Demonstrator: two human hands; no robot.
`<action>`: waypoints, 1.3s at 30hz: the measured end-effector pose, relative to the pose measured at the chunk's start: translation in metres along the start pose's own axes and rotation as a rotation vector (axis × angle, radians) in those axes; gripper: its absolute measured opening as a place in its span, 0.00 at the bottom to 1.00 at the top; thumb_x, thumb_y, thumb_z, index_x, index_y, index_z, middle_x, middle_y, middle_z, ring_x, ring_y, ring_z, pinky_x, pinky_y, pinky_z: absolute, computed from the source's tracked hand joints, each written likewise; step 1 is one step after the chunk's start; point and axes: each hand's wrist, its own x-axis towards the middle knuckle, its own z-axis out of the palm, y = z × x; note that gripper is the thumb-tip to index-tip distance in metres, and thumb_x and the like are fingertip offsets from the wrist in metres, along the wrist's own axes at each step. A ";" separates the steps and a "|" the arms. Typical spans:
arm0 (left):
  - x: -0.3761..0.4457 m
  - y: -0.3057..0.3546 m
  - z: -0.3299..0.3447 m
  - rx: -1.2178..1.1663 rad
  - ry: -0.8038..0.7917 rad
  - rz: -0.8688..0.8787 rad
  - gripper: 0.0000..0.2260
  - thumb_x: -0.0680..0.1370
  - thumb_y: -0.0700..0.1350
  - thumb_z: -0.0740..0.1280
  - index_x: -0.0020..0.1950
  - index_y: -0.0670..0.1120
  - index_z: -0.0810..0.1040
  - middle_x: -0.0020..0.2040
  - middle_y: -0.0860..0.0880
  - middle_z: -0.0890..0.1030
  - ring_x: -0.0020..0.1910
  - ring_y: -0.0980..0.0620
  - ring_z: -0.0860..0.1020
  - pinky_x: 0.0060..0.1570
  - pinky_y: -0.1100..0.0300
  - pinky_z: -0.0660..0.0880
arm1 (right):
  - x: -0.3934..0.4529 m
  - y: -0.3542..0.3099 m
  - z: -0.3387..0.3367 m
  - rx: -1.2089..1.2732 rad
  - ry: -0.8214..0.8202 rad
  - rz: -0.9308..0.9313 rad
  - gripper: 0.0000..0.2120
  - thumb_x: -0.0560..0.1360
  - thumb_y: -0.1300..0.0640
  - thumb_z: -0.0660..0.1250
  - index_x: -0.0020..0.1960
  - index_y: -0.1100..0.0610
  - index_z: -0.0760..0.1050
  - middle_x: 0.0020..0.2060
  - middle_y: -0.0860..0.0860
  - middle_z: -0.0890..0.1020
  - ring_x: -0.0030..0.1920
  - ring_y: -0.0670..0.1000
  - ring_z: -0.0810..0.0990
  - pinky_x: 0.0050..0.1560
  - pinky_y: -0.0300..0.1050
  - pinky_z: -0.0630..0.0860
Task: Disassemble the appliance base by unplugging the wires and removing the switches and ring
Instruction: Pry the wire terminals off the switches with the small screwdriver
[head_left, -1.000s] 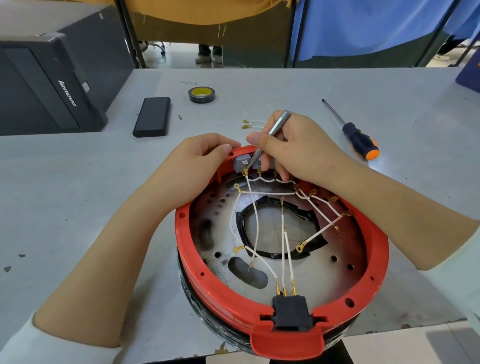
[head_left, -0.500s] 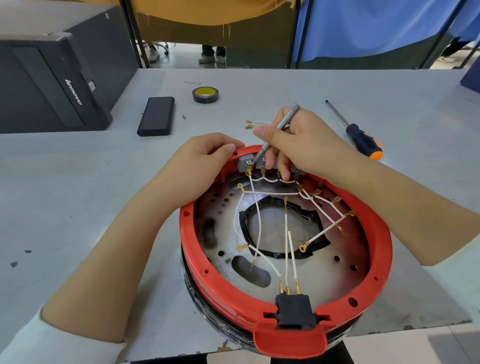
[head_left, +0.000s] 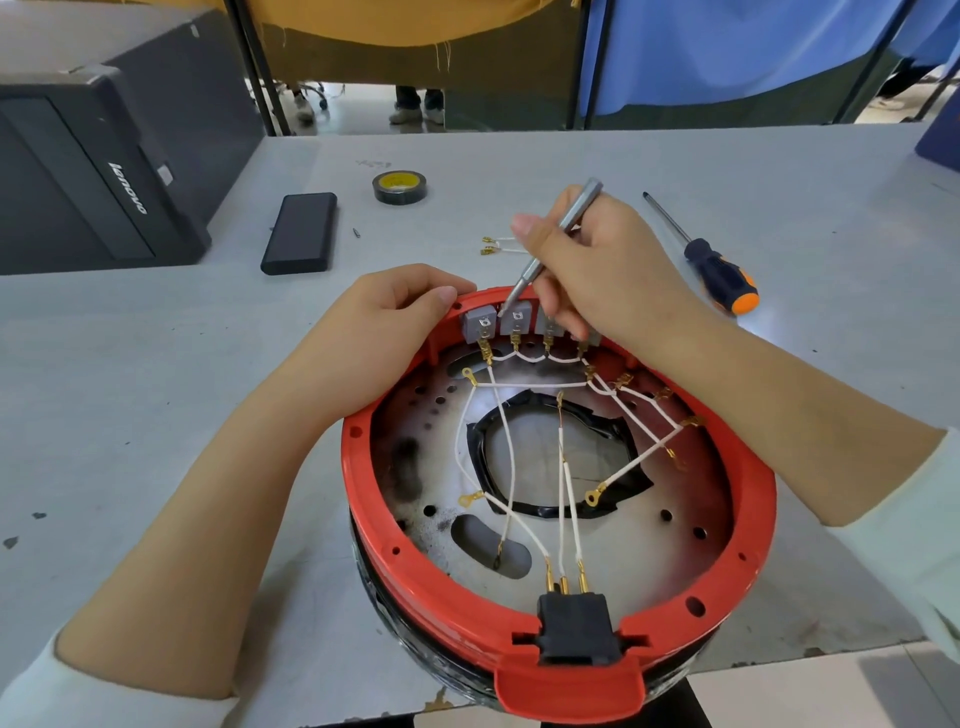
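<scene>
We see a bright, evenly lit scene on a grey table (head_left: 156, 364). Glare marks the table's right side, soft shadows fall under the forearms, and wide-angle distortion curves the table's far edge.

pale sleeves (head_left: 904, 525), bare forearms

We see the appliance base (head_left: 558, 525) lying upturned at the near edge of the worktop, its red ring (head_left: 358, 499) framing a scorched metal plate. A row of grey switches (head_left: 514, 322) stands along the far inner rim, linked by short white wires (head_left: 511, 467) with brass terminals; longer wires cross to a black connector (head_left: 576, 626) at the near rim.
</scene>
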 end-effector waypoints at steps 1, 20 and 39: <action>0.000 0.000 0.000 0.001 0.000 0.001 0.11 0.81 0.47 0.58 0.54 0.57 0.80 0.48 0.62 0.81 0.46 0.70 0.75 0.37 0.83 0.65 | -0.001 0.000 0.000 -0.007 -0.015 -0.014 0.15 0.81 0.52 0.60 0.37 0.55 0.66 0.23 0.51 0.75 0.16 0.45 0.68 0.20 0.33 0.64; 0.002 -0.002 0.000 -0.014 -0.013 0.022 0.11 0.81 0.47 0.59 0.54 0.56 0.80 0.48 0.62 0.81 0.46 0.69 0.76 0.41 0.80 0.68 | -0.004 -0.003 0.000 -0.006 -0.105 -0.020 0.12 0.79 0.51 0.63 0.40 0.53 0.67 0.23 0.50 0.77 0.17 0.46 0.68 0.20 0.34 0.65; 0.003 -0.008 0.002 -0.091 -0.038 0.042 0.10 0.81 0.47 0.59 0.53 0.57 0.80 0.51 0.58 0.81 0.51 0.61 0.78 0.51 0.66 0.71 | -0.041 -0.027 0.016 -0.770 -0.268 -0.001 0.15 0.69 0.40 0.70 0.42 0.44 0.65 0.39 0.42 0.79 0.40 0.43 0.75 0.38 0.43 0.71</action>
